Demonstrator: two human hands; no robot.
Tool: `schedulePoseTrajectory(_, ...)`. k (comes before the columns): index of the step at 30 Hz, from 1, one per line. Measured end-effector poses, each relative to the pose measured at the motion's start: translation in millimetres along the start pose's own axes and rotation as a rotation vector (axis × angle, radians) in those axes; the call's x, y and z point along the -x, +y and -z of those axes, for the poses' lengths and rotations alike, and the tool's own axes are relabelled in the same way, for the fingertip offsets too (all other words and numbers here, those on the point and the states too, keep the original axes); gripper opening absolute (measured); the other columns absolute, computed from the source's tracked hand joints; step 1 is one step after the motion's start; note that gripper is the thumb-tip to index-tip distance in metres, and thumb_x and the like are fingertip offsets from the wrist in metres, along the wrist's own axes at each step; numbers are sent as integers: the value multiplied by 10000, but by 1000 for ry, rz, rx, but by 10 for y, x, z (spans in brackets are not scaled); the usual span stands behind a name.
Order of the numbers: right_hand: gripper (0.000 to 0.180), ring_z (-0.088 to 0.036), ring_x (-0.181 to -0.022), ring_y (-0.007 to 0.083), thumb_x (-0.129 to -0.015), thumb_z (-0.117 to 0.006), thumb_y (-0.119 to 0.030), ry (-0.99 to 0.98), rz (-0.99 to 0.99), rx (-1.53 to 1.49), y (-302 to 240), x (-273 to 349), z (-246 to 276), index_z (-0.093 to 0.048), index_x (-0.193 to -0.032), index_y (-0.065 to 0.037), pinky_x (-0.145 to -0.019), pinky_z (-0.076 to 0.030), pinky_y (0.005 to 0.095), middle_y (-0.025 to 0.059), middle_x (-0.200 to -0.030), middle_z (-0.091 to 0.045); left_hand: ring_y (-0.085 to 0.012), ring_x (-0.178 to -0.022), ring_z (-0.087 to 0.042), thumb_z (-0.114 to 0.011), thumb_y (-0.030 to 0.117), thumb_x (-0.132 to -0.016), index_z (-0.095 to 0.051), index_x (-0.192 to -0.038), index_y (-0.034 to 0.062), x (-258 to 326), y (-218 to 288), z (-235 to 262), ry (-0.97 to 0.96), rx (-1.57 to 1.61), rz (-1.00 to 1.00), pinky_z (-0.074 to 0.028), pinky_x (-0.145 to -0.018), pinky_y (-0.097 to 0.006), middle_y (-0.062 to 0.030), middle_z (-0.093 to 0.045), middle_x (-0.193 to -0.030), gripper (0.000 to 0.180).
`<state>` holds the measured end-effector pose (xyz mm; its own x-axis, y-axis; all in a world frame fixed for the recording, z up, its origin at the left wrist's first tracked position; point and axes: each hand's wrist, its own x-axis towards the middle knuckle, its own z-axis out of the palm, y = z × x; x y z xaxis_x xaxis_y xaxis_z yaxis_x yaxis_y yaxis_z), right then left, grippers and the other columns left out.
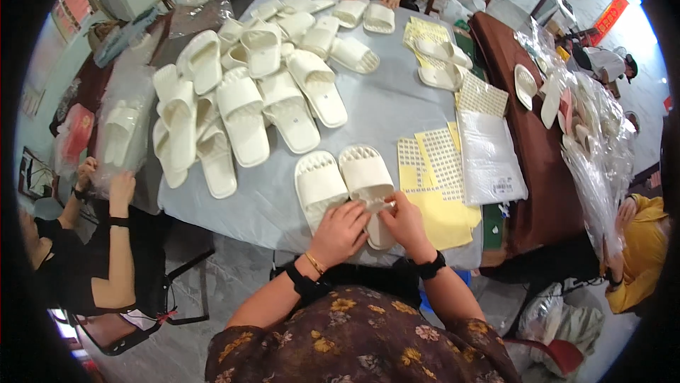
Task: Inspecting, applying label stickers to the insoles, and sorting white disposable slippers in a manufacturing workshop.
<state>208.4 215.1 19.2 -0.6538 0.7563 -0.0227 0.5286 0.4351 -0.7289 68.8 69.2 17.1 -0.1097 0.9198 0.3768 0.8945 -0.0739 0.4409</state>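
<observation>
A pair of cream slippers lies in front of me at the table's near edge, toes pointing away: a left slipper (319, 183) and a right slipper (366, 175). My left hand (338, 233) rests over their heel ends, its fingers bent and close together; what its fingertips hold is hidden. My right hand (409, 223) is closed in a pinch above the right slipper's footbed, at a small pale piece (375, 207) too blurred to name. Right of the hands lie yellow-backed sheets of small printed labels (443, 163) and a plain yellow sheet (433, 216).
Many cream slippers (244, 110) are heaped on the grey-covered table (404, 110). Clear plastic bags (489, 160) lie to the right, beside a brown bench (520, 192) with more bagged slippers. Co-workers sit left, right and across; the left one handles a bagged slipper (122, 132).
</observation>
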Motion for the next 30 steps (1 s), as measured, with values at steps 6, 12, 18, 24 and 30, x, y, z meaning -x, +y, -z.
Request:
schedulePoseTrajectory(6, 156, -576, -561, 151, -866, -680, -121, 92, -82, -261, 109, 89, 143, -635, -985, -31, -551, -456, 305, 73, -639, -617, -321, -1189, -532, -722, 190, -824, -638, -1187, 48, 21, 105, 140, 54, 82, 100, -442, -986, -434, -138, -592, -1249, 398)
schedulePoseTrajectory(12, 85, -475, -577, 53, -913, -641, -82, 136, -74, -488, 369, 78, 143, -631, -968, -17, -539, -394, 237, -25, -627, -532, -427, -1165, -499, -705, 305, -850, -640, -1223, 75, 19, 181, 83, 172, -23, 283, -408, -997, -504, -241, -541, -1250, 443)
schedulePoseTrajectory(18, 73, -490, -620, 40, -935, -621, -71, 147, -46, -608, 464, 104, 89, -617, -977, -11, -558, -392, 210, -35, -717, -556, -414, -1153, -474, -667, 480, -863, -537, -1378, 84, -217, 248, -54, 28, -140, 415, -387, -985, -495, -229, -509, -1231, 662)
schedulePoseTrajectory(24, 71, -499, -639, 47, -938, -618, -69, 133, -90, -652, 413, 127, 104, -614, -983, -15, -580, -402, 215, -27, -728, -570, -397, -1102, -491, -669, 497, -862, -550, -1290, -16, -242, 195, 9, 72, -117, 441, -392, -951, -479, -230, -534, -1144, 679)
schedulePoseTrajectory(30, 68, -505, -655, 49, -938, -619, -63, 156, -66, -693, 366, 126, 118, -604, -985, -16, -592, -409, 216, -18, -774, -587, -408, -1046, -499, -742, 399, -830, -600, -1013, -68, -203, 115, 531, 228, -15, 352, -421, -926, -494, -239, -527, -1097, 521)
